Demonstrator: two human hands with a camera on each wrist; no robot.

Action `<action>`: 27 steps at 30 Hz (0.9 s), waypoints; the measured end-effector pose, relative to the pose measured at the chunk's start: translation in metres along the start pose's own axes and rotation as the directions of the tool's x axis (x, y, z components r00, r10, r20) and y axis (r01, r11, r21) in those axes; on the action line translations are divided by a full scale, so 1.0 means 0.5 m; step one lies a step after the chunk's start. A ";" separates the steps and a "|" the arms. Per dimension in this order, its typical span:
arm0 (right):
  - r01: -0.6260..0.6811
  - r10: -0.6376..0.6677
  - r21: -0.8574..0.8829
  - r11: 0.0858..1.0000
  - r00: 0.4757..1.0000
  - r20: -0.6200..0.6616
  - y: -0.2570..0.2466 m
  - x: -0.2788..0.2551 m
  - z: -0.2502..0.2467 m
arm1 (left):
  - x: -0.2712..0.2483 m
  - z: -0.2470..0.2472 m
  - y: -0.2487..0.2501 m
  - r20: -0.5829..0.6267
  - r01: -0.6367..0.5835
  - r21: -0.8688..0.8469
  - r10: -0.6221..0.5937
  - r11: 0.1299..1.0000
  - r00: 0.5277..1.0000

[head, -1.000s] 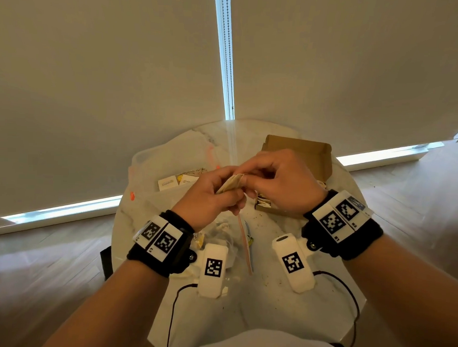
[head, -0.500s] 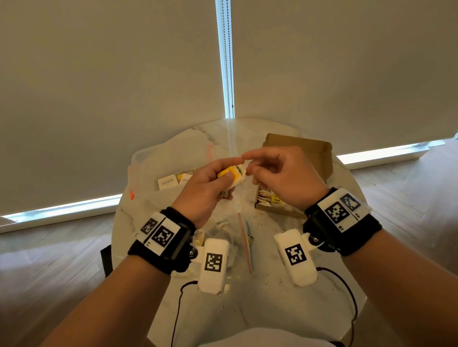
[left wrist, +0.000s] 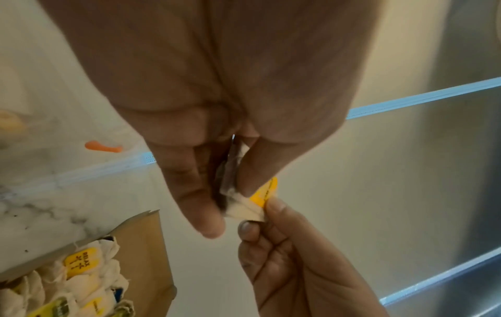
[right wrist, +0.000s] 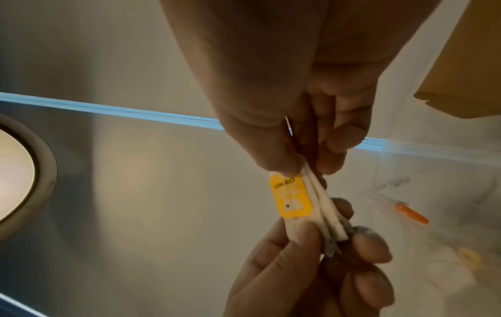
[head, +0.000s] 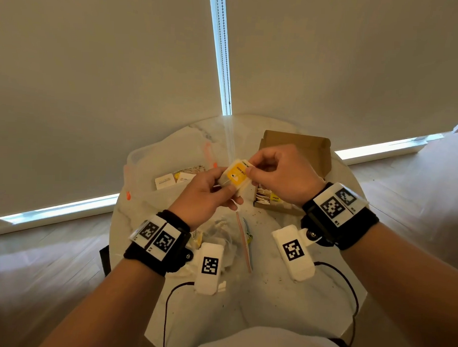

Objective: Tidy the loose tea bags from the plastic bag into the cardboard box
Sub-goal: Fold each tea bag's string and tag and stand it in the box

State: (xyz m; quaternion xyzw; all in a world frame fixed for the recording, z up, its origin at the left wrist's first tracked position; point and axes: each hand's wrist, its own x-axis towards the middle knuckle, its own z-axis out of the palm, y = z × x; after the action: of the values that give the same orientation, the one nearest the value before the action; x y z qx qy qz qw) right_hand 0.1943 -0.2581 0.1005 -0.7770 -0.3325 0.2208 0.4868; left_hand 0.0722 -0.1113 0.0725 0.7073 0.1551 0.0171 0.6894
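Since earlier, tea bags [head: 237,177] turned yellow tag up at frame centre. Box [head: 297,150] partly hidden behind right hand [head: 280,175]. Both hands' fingers pinch them, left hand [head: 203,195] lower.

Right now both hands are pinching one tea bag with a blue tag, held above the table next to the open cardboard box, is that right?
Not quite: the tag is yellow, not blue, as the head view shows. Left hand and right hand do pinch one tea bag beside the open cardboard box.

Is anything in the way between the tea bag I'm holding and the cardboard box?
Nothing visible. Both hands pinch the tea bag in the air; the cardboard box sits open just right of it, behind the right hand.
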 end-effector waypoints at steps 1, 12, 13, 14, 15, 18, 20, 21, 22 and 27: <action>0.007 -0.007 -0.008 1.000 1.000 0.002 0.002 0.001 -0.001 | 0.001 0.000 -0.002 -0.008 -0.011 0.047 0.011 0.999 1.000; -0.122 0.118 -0.112 0.986 0.992 -0.040 0.066 0.036 -0.097 | 0.027 0.015 -0.020 -0.163 0.060 0.111 -0.042 0.992 0.986; -0.146 0.141 -0.102 0.984 0.988 -0.059 0.088 0.042 -0.119 | 0.028 0.014 -0.023 -0.160 0.068 0.113 -0.050 0.991 0.986; -0.173 0.165 -0.115 0.978 0.984 -0.072 0.111 0.046 -0.140 | 0.028 0.014 -0.027 -0.155 0.076 0.115 -0.058 0.990 0.986; -0.200 0.189 -0.157 0.967 0.979 -0.082 0.136 0.050 -0.157 | 0.028 0.013 -0.031 -0.152 0.083 0.118 -0.065 0.990 0.986; -0.267 0.249 -0.412 0.871 0.964 -0.097 0.235 0.050 -0.187 | 0.032 0.015 -0.047 -0.154 0.107 0.126 -0.087 0.986 0.984; -0.303 0.300 -0.579 0.757 0.948 -0.103 0.302 0.041 -0.185 | 0.035 0.016 -0.057 -0.152 0.122 0.138 -0.100 0.983 0.983; -0.333 0.347 -0.618 0.712 0.932 -0.103 0.331 0.036 -0.181 | 0.037 0.018 -0.061 -0.147 0.128 0.146 -0.106 0.981 0.983; -0.357 0.389 -0.645 0.675 0.916 -0.099 0.355 0.031 -0.174 | 0.038 0.019 -0.063 -0.143 0.134 0.154 -0.112 0.979 0.983; -0.379 0.479 -0.766 0.520 0.871 -0.106 0.410 0.036 -0.137 | 0.043 0.023 -0.067 -0.141 0.158 0.184 -0.133 0.970 0.981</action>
State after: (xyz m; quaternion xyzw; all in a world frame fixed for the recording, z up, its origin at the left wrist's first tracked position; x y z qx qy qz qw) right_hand 0.3138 -0.3491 -0.0556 -0.9509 -0.2198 0.2170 0.0202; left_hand 0.0886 -0.1170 0.0351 0.7555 0.2514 -0.0033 0.6050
